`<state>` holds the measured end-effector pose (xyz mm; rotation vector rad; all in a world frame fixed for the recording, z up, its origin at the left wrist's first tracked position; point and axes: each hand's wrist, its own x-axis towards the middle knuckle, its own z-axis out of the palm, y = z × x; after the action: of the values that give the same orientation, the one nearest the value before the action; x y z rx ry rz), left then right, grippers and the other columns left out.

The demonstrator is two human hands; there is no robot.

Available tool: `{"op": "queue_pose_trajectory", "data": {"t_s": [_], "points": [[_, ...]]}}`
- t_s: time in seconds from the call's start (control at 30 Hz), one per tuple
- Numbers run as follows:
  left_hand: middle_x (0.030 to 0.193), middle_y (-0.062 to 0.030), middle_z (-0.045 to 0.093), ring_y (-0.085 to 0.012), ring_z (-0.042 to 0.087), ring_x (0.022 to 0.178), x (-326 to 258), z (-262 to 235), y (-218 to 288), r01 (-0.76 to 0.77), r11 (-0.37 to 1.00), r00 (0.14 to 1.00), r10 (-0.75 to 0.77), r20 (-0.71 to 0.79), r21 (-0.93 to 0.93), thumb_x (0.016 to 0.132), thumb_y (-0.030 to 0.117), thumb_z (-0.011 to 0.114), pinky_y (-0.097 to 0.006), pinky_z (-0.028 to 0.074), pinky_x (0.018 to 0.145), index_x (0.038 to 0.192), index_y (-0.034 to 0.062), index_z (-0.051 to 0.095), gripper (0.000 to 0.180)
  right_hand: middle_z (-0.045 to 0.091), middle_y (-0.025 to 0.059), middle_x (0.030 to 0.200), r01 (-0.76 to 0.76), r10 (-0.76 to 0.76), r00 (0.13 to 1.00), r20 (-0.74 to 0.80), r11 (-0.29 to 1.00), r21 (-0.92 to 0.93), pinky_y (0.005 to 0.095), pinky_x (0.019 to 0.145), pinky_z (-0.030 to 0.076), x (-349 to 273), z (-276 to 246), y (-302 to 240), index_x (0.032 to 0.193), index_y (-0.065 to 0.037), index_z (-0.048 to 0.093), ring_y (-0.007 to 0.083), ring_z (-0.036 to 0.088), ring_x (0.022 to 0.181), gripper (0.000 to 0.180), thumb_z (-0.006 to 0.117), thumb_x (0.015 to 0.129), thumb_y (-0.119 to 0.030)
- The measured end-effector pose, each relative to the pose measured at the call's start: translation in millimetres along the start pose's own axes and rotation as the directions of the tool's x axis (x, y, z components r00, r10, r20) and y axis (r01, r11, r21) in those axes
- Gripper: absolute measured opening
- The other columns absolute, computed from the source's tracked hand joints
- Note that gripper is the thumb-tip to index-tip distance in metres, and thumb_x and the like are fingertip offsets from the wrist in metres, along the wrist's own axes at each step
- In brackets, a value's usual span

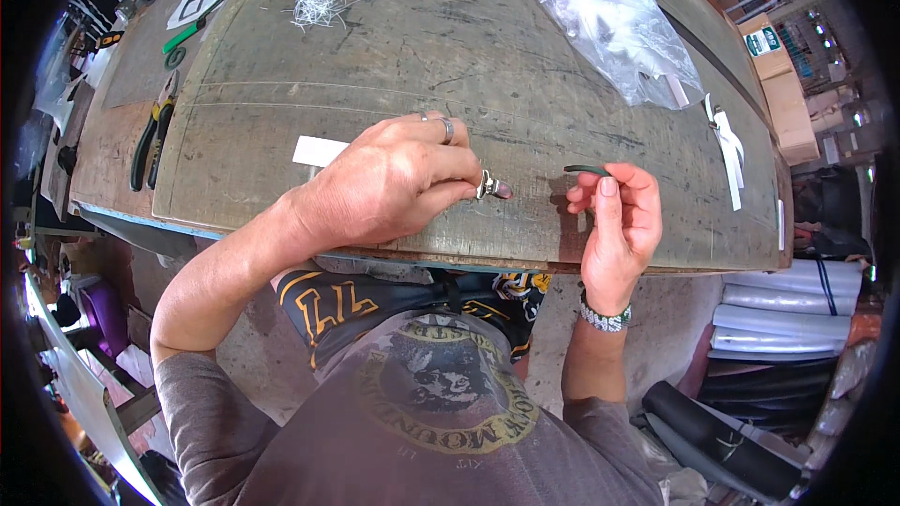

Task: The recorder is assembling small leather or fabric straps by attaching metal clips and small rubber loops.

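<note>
My left hand (pixel 389 180) rests near the front edge of a worn grey wooden board (pixel 450 56), fingers closed around a small metal tool or lighter (pixel 492 187) whose tip pokes out toward the right. My right hand (pixel 619 211) is just to the right of it, pinching a thin dark green strip (pixel 588 170) between thumb and fingers. The strip's end points left toward the metal tip, a short gap between them. A white slip (pixel 319 151) lies on the board, partly hidden behind my left hand.
A clear plastic bag (pixel 609 19) of white pieces lies at the back right, white strips (pixel 727 145) beside it. A tangle of white thread (pixel 319 7) sits at the back left. Pliers (pixel 150 136) and other tools lie on the left bench. Rolled material (pixel 787 305) is stacked at lower right.
</note>
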<state>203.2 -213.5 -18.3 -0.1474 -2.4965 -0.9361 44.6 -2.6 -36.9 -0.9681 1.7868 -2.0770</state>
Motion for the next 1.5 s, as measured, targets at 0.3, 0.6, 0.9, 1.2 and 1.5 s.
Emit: {"op": "queue_pose_trajectory", "data": {"t_s": [0.3, 0.6, 0.9, 1.2, 1.5], "points": [[0.082, -0.0099, 0.063, -0.0260, 0.062, 0.078, 3.5, -3.7, 0.2, 0.194, 0.977, 0.981, -0.192, 0.030, -0.087, 0.086, 0.007, 0.067, -0.037, 0.048, 0.069, 0.089, 0.0019, 0.065, 0.006, 0.067, 0.0099, 0.098, 0.014, -0.024, 0.981, 0.194, 0.998, 0.053, 0.0258, 0.077, 0.054, -2.2, 36.7, -11.4, 0.114, 0.003, 0.054, 0.0140, 0.067, 0.086, 0.016, 0.056, 0.099, -0.002], [0.078, -0.0105, 0.063, -0.0248, 0.061, 0.072, 1.8, -3.1, -5.5, 0.215, 0.970, 0.977, -0.214, 0.028, -0.115, 0.089, 0.012, 0.066, -0.036, 0.047, 0.064, 0.089, 0.0023, 0.063, 0.010, 0.068, 0.0085, 0.094, 0.069, -0.028, 0.948, 0.318, 0.990, -0.119, 0.0235, 0.076, 0.052, -3.4, 39.5, 0.3, 0.110, 0.004, 0.059, 0.0129, 0.067, 0.086, 0.014, 0.059, 0.098, -0.004], [0.077, -0.0119, 0.063, -0.0260, 0.062, 0.069, -1.2, -1.6, -6.4, 0.176, 0.976, 0.983, -0.180, -0.017, -0.131, 0.088, 0.012, 0.067, -0.036, 0.047, 0.062, 0.090, 0.0020, 0.064, 0.011, 0.069, 0.0088, 0.091, 0.162, -0.071, 0.940, 0.335, 0.953, -0.254, 0.0235, 0.073, 0.052, -4.7, 40.5, 0.9, 0.106, 0.004, 0.061, 0.0124, 0.066, 0.080, 0.012, 0.062, 0.096, -0.003], [0.078, -0.0127, 0.064, -0.0276, 0.063, 0.072, -2.1, 1.4, -9.6, 0.153, 0.979, 0.986, -0.160, -0.040, -0.135, 0.088, 0.011, 0.067, -0.038, 0.048, 0.064, 0.090, 0.0011, 0.064, 0.011, 0.067, 0.0080, 0.087, 0.220, -0.103, 0.931, 0.349, 0.924, -0.312, 0.0246, 0.069, 0.050, -3.9, 42.4, 0.4, 0.102, 0.001, 0.064, 0.0135, 0.063, 0.075, 0.009, 0.063, 0.094, -0.003], [0.079, -0.0127, 0.064, -0.0286, 0.063, 0.073, -2.3, 2.1, -9.4, 0.154, 0.979, 0.986, -0.160, -0.038, -0.131, 0.088, 0.011, 0.067, -0.038, 0.048, 0.065, 0.090, 0.0009, 0.064, 0.011, 0.065, 0.0083, 0.084, 0.232, -0.109, 0.926, 0.363, 0.920, -0.317, 0.0251, 0.068, 0.049, -3.3, 41.8, 0.6, 0.101, 0.001, 0.064, 0.0150, 0.063, 0.073, 0.008, 0.063, 0.093, -0.002]]}}
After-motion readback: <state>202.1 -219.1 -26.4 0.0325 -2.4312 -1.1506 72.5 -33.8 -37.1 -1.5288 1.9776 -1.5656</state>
